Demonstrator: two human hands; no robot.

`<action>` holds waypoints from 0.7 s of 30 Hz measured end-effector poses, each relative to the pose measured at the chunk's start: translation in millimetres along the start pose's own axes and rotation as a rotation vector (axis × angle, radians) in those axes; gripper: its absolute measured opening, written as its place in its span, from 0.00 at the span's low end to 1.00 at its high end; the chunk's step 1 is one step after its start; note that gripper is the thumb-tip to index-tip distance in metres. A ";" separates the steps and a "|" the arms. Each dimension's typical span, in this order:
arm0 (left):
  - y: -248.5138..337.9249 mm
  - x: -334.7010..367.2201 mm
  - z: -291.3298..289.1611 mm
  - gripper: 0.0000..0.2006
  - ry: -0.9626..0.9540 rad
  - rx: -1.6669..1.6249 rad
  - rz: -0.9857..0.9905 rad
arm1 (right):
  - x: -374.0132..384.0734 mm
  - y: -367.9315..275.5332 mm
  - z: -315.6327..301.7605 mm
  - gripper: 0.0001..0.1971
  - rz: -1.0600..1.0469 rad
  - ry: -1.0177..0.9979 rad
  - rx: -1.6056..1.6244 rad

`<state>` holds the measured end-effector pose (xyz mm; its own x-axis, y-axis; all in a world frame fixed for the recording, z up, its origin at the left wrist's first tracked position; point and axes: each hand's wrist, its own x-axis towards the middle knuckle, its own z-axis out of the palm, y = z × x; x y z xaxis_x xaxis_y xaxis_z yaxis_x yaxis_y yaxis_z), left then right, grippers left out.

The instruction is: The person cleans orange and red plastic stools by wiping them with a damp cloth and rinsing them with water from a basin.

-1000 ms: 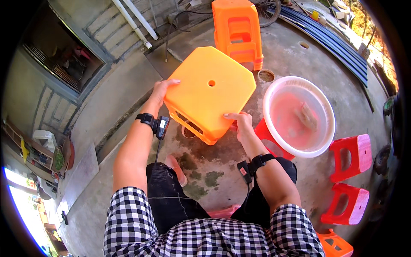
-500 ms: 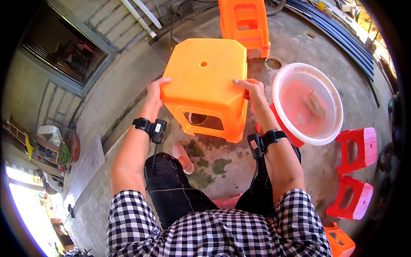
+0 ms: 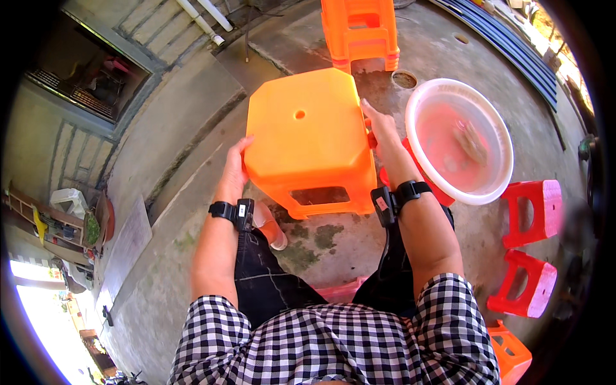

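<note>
Before me, an orange plastic stool (image 3: 301, 131) shows its square top with cut corners and a small round hole in the middle. My left hand (image 3: 235, 165) grips its left side, thumb at the top's edge and fingers tucked beneath. On the opposite side my right hand (image 3: 384, 131) holds the stool, its thumb stretched along the edge and its other fingers partly hidden behind the side. Just right of that hand stands a white-rimmed basin (image 3: 420, 154) with water and a pale cloth (image 3: 470, 142) inside.
Beyond the stool rises an orange stool stack (image 3: 360, 38). Two small red stools (image 3: 550, 208) (image 3: 542, 289) and another orange one (image 3: 512, 356) lie along the right. Under the basin is a red support (image 3: 439, 189). A small round pot (image 3: 404, 79) sits behind it; blue corrugated sheets (image 3: 513, 51) lie far right.
The stool has turned slightly and come a little nearer, its top tilting. Both hands have moved with it; my right thumb has slid off the top to its edge.
</note>
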<state>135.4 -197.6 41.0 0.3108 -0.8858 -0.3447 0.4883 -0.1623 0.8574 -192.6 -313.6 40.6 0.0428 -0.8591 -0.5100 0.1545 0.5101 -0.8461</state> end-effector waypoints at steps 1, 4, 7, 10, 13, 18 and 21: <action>-9.6 -1.7 -6.5 0.20 0.005 -0.009 -0.006 | 4.4 2.9 -1.7 0.33 0.023 0.019 -0.014; -18.8 7.1 -18.2 0.19 0.020 -0.029 -0.010 | 16.8 10.0 -6.3 0.32 0.085 0.049 -0.044; -12.4 5.6 -23.1 0.19 -0.005 -0.083 0.027 | 21.9 9.3 -7.7 0.31 0.110 0.031 -0.036; 5.9 -10.4 -14.5 0.19 -0.045 -0.126 0.049 | 7.7 -6.0 -2.9 0.27 0.131 -0.004 -0.001; 2.4 -6.3 -18.7 0.19 0.007 -0.062 0.097 | 6.1 -12.1 -2.4 0.27 0.139 -0.039 0.021; 14.3 -18.0 -16.1 0.18 -0.059 -0.030 0.141 | 7.3 -8.7 -6.6 0.29 -0.005 -0.098 -0.018; 18.7 -7.8 -27.7 0.16 -0.041 -0.026 0.161 | 2.7 -14.7 7.5 0.30 -0.039 -0.079 -0.058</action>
<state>164.7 -181.7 49.1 0.3531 -0.9166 -0.1875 0.4562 -0.0063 0.8898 -187.4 -323.7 52.9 0.1163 -0.8780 -0.4643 0.1008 0.4755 -0.8739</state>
